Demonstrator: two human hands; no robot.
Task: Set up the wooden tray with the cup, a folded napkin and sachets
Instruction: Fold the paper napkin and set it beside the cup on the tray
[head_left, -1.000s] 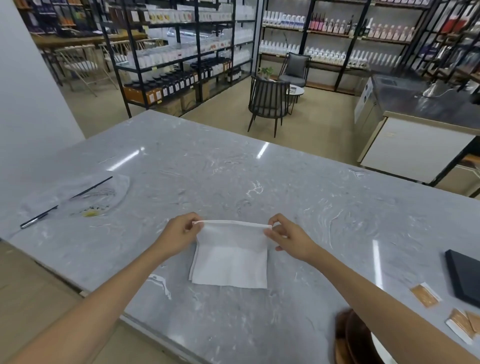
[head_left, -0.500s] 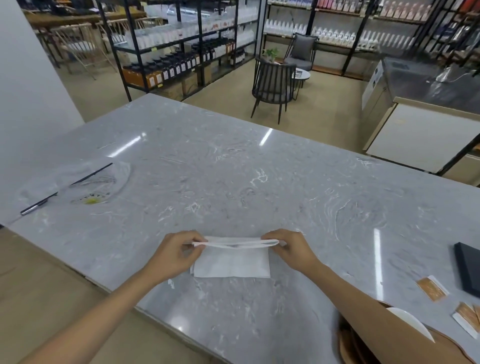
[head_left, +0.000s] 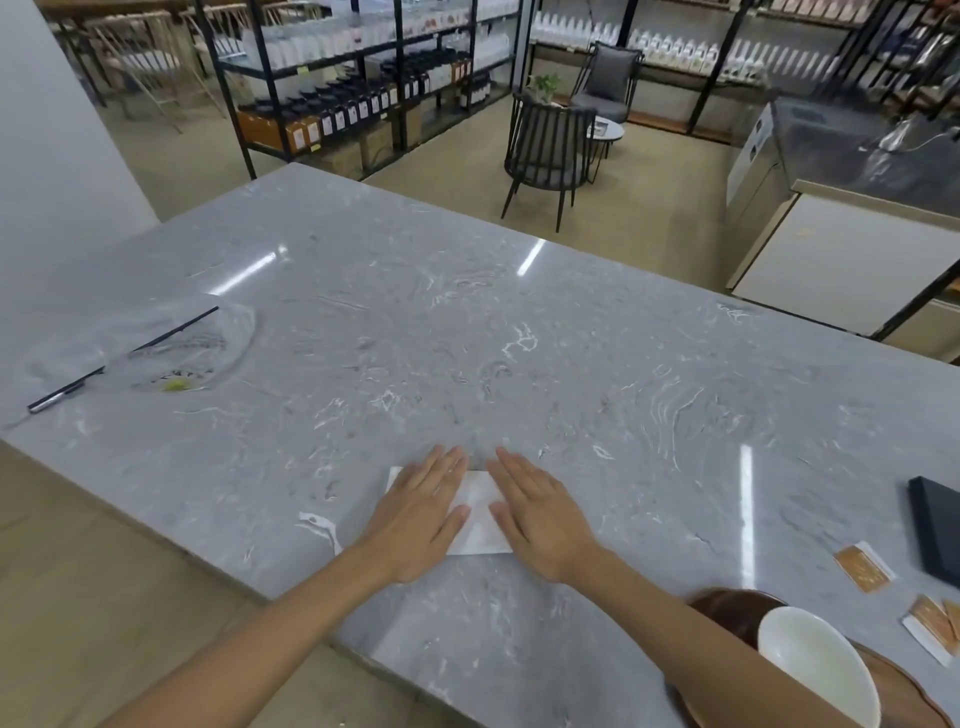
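A white napkin (head_left: 479, 512), folded into a narrow strip, lies on the grey marble counter (head_left: 467, 338) near its front edge. My left hand (head_left: 418, 517) and my right hand (head_left: 540, 512) rest flat on it side by side, fingers stretched out, covering most of it. At the lower right a white cup (head_left: 815, 665) stands on the wooden tray (head_left: 727, 608), partly hidden by my right forearm. Orange-brown sachets (head_left: 862, 567) lie loose on the counter right of the tray, with more sachets (head_left: 932, 626) at the frame's edge.
A black flat box (head_left: 937, 525) lies at the right edge of the counter. At the far left sit a clear plastic bag (head_left: 171, 353) and a black pen (head_left: 124, 358). Beyond the counter are a dark chair (head_left: 545, 150) and shelves of bottles.
Both hands folded the napkin's far edge toward me, let go of it, and now press flat on the folded strip. The camera tilted down, bringing cup and tray into view.
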